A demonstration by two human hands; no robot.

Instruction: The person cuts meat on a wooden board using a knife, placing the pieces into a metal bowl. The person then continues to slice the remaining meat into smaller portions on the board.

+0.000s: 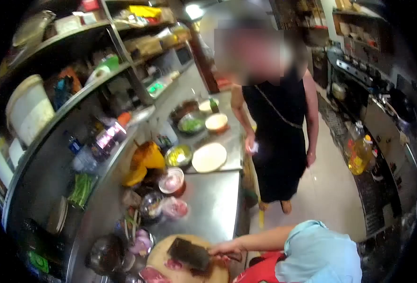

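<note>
My right hand (226,248) is wrapped round the handle of a cleaver (189,253). The broad dark blade lies over a round wooden chopping board (215,275) at the bottom of the view. A small piece of red meat (173,264) rests on the board beside the blade. A larger piece of meat (153,275) is at the board's lower left edge, partly cut off by the frame. Purple onions (141,243) sit just left of the board. My left hand does not show.
A person in a dark dress (277,141) stands past the steel counter (208,203). Bagged meat (174,207), cut pumpkin (149,158), a bowl of yellow pieces (178,155) and a pale round board (209,157) line the counter. Shelves rise left; oil bottles (359,155) stand right.
</note>
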